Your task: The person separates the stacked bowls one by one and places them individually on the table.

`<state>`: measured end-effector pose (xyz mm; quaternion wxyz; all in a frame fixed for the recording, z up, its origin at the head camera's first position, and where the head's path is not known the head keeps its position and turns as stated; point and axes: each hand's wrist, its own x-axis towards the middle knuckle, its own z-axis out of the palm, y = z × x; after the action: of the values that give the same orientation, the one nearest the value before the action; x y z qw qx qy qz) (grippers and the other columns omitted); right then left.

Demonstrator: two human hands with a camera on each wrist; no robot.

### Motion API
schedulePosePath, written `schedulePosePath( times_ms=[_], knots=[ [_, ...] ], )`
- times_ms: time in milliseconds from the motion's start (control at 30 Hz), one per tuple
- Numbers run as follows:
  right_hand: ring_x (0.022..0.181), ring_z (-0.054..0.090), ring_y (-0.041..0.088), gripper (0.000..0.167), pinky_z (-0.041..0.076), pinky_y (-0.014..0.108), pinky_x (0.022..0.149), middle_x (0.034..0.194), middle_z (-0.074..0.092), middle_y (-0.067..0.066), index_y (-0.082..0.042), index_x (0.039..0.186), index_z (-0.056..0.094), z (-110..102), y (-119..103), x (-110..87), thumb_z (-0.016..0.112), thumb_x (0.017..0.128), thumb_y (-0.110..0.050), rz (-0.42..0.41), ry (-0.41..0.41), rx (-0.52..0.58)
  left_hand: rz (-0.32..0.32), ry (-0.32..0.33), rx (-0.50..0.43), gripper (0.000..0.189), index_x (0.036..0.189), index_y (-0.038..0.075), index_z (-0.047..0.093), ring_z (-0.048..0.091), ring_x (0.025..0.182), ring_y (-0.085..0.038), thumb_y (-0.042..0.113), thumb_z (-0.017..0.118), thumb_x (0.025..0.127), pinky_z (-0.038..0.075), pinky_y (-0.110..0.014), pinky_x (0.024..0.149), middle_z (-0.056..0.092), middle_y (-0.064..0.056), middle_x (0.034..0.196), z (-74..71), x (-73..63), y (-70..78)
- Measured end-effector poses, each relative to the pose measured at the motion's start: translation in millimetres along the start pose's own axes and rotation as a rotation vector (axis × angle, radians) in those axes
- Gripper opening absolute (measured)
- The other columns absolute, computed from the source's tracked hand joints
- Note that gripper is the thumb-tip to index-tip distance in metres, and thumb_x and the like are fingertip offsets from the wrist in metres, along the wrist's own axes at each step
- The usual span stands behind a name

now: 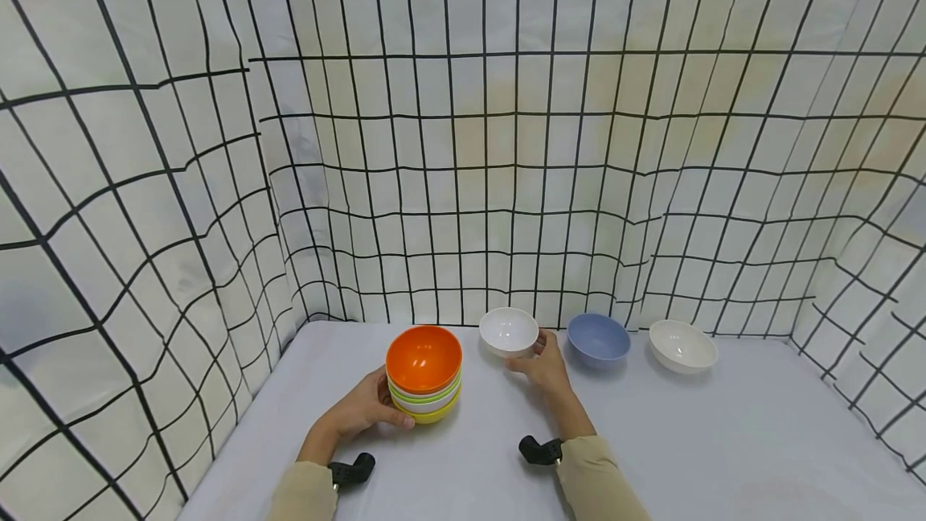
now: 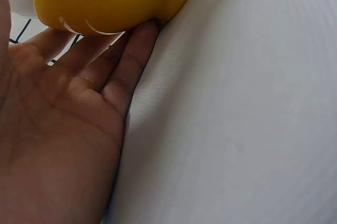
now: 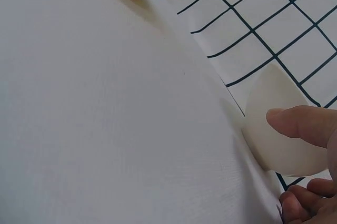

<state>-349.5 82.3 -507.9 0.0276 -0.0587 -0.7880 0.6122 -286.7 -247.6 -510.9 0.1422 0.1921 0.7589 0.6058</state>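
A stack of nested bowls (image 1: 424,360) stands left of centre on the table, an orange one on top, green and white rims under it, and a yellow bowl (image 2: 116,0) at the bottom. My left hand (image 1: 364,407) grips this stack from its left side, thumb low on the near side and fingers round the far side. In the left wrist view, the fingertips lie against the yellow bowl near the tabletop. A small white bowl (image 1: 509,331) sits at the table's far edge. My right hand (image 1: 547,368) holds it at its right side, the thumb (image 3: 300,121) across the near wall.
Right of the white bowl, along the far edge, stand a blue bowl (image 1: 598,340) and another white bowl (image 1: 682,346). A white cloth covers the table (image 1: 463,481). White walls (image 1: 477,143) with a black grid rise behind it and at both sides.
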Motion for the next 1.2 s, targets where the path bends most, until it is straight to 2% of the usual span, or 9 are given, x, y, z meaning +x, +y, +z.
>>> schedulePosePath(
  times_ms=[100,200,300,400,500,633,733,933,1200],
  knots=[
    [0.141,0.042,0.045,0.095,0.036,0.058,0.120,0.151,0.045,0.028,0.002,0.152,0.033,-1,1,-1.0,0.085,0.073,0.004,-0.013,-0.007,0.016,-0.002,0.002,-0.001,0.099,0.156,0.016,0.035,0.049,0.136,-0.001,0.008,0.090,0.075,0.027,-0.041,0.126,0.049,-0.005,0.156,0.4,0.0,0.5],
    [0.141,0.042,0.046,0.094,0.036,0.058,0.120,0.151,0.044,0.029,0.003,0.151,0.032,-3,2,-2.4,0.084,0.074,0.004,-0.029,-0.019,0.032,-0.004,0.001,-0.005,0.099,0.156,0.015,0.034,0.048,0.136,0.000,0.008,0.090,0.075,0.032,-0.029,0.124,0.049,-0.006,0.156,0.7,-0.8,1.6],
    [0.143,0.041,0.046,0.093,0.038,0.058,0.119,0.153,0.042,0.028,0.002,0.152,0.031,-5,3,-2.2,0.085,0.076,0.000,-0.030,-0.031,0.044,-0.005,-0.003,-0.012,0.099,0.157,0.014,0.034,0.048,0.135,0.001,0.009,0.090,0.075,0.036,-0.012,0.115,0.048,-0.006,0.156,1.0,-1.1,2.5],
    [0.145,0.039,0.046,0.096,0.040,0.058,0.117,0.157,0.037,0.028,0.000,0.154,0.026,-7,3,-1.2,0.085,0.079,-0.008,-0.032,-0.045,0.049,-0.002,-0.008,-0.018,0.099,0.157,0.014,0.034,0.049,0.134,0.002,0.009,0.090,0.075,0.036,-0.005,0.108,0.048,-0.007,0.156,1.0,-1.1,3.3],
    [0.147,0.036,0.045,0.104,0.039,0.058,0.118,0.162,0.030,0.025,-0.003,0.158,0.017,-7,-1,-1.3,0.086,0.080,-0.016,-0.034,-0.054,0.047,-0.002,-0.006,-0.014,0.099,0.157,0.014,0.034,0.049,0.134,0.001,0.009,0.090,0.075,0.037,-0.011,0.113,0.048,-0.007,0.156,0.9,-2.0,4.4],
    [0.149,0.030,0.043,0.112,0.034,0.059,0.121,0.165,0.024,0.021,-0.006,0.161,0.009,-9,-12,-4.0,0.086,0.080,-0.020,-0.068,-0.035,0.042,-0.005,-0.001,-0.003,0.099,0.157,0.015,0.034,0.049,0.135,0.000,0.010,0.090,0.076,0.032,-0.037,0.126,0.048,-0.006,0.157,0.9,-2.1,4.6],
    [0.151,0.028,0.041,0.112,0.030,0.058,0.123,0.166,0.023,0.018,-0.007,0.161,0.010,-11,-24,-8.0,0.087,0.080,-0.021,-0.111,-0.014,0.031,-0.002,0.003,-0.003,0.099,0.157,0.015,0.034,0.048,0.136,-0.001,0.010,0.090,0.076,0.025,-0.051,0.127,0.047,-0.007,0.157,1.1,-1.6,4.0],
    [0.153,0.029,0.038,0.107,0.030,0.057,0.124,0.167,0.027,0.013,-0.012,0.161,0.017,-11,-52,-22.1,0.087,0.081,-0.025,-0.194,-0.030,-0.006,-0.001,0.003,0.006,0.100,0.158,0.015,0.033,0.047,0.137,-0.001,0.009,0.090,0.076,0.024,-0.051,0.127,0.046,-0.006,0.158,1.6,-1.1,3.1],
    [0.149,0.037,0.032,0.097,0.032,0.056,0.123,0.163,0.035,0.008,-0.016,0.158,0.024,0,-81,-45.5,0.085,0.082,-0.025,-0.341,-0.199,0.016,-0.001,0.007,0.022,0.097,0.156,0.016,0.035,0.046,0.138,-0.003,0.010,0.090,0.076,0.027,-0.045,0.127,0.048,-0.006,0.156,0.8,-0.7,1.3]
  ],
)
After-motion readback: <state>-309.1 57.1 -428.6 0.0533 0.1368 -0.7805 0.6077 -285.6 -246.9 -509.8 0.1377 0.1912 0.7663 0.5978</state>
